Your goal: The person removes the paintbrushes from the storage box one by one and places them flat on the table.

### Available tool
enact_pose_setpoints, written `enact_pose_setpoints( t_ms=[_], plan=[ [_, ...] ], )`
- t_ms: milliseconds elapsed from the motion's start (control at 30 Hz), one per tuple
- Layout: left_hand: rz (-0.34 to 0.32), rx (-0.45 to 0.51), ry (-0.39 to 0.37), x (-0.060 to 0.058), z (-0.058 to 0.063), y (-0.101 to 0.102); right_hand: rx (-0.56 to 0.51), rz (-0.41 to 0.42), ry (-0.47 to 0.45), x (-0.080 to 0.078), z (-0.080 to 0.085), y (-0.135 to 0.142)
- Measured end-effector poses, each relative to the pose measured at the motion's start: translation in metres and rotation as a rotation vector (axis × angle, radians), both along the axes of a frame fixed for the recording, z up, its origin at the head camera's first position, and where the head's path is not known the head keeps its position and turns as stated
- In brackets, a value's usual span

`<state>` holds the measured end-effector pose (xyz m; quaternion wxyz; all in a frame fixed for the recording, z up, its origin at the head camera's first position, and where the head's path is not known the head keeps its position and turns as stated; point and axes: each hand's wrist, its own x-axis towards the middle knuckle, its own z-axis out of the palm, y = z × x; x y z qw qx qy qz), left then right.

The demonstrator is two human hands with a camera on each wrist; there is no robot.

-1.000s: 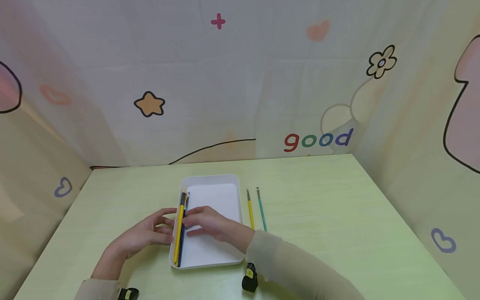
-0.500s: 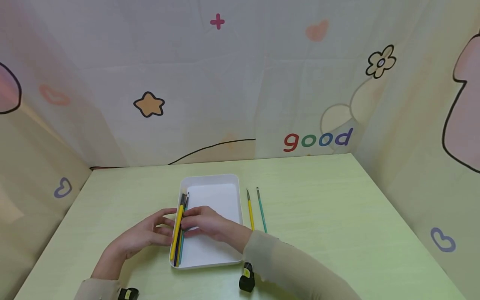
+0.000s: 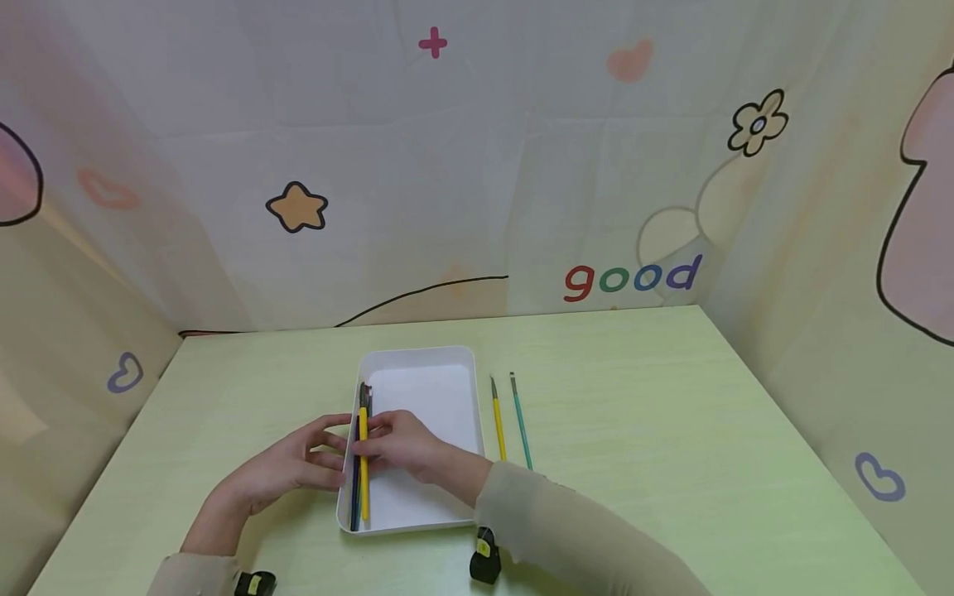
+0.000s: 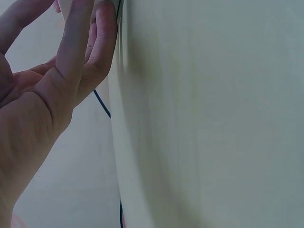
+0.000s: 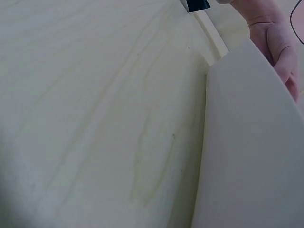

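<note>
A white tray (image 3: 421,381) lies on the table, with several paintbrushes along its left side. In the head view my right hand (image 3: 410,447) reaches over the tray and pinches a thick yellow paintbrush (image 3: 364,501) between thumb and fingers. Dark-handled brushes (image 3: 354,507) lie just left of it, partly hidden by it and the fingers. My left hand (image 3: 286,463) touches the outside of the tray's left wall, fingers loosely bent. The left wrist view shows the left hand's fingers (image 4: 71,47) at the tray. In the right wrist view the tray's outer wall (image 5: 251,142) fills the right side.
Right of the tray, a yellow-handled paintbrush (image 3: 498,422) and a teal-handled paintbrush (image 3: 521,422) lie on the pale green table (image 3: 633,397), their lower ends hidden by the right sleeve (image 3: 566,521). A printed curtain (image 3: 447,165) encloses the back and sides.
The right hand has shifted slightly left and now pinches the thick yellow brush. That brush has moved from the tray's left wall to the right of the dark brushes. The left hand stays put.
</note>
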<state>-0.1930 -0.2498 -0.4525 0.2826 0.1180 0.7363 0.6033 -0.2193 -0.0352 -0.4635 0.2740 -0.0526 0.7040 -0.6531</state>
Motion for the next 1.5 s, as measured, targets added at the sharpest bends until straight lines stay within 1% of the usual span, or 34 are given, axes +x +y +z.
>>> enact_pose_setpoints(
  t_ms=[67, 267, 467, 633, 833, 1167, 1500],
  plan=[
    [0.003, -0.004, -0.001, 0.0, 0.0, 0.0, 0.026, -0.005, 0.015, 0.001, 0.0, -0.001],
    [0.002, 0.001, -0.003, 0.0, 0.0, -0.001, 0.034, -0.022, 0.026, 0.003, 0.0, -0.001],
    [-0.006, 0.021, -0.003, 0.0, 0.0, -0.002, 0.037, -0.032, 0.01, 0.005, 0.003, 0.002],
    [0.0, 0.014, -0.007, -0.002, -0.002, -0.001, 0.041, -0.039, -0.009, 0.004, 0.006, 0.007],
    [0.012, -0.009, -0.014, -0.001, -0.001, 0.0, 0.058, -0.052, -0.003, 0.004, 0.009, 0.012],
    [0.025, -0.006, -0.021, -0.001, -0.002, 0.0, 0.044, -0.087, -0.006, -0.002, 0.01, 0.024],
    [0.024, -0.014, -0.012, -0.001, -0.002, -0.001, 0.074, -0.079, -0.002, -0.003, 0.019, 0.036]
  ],
)
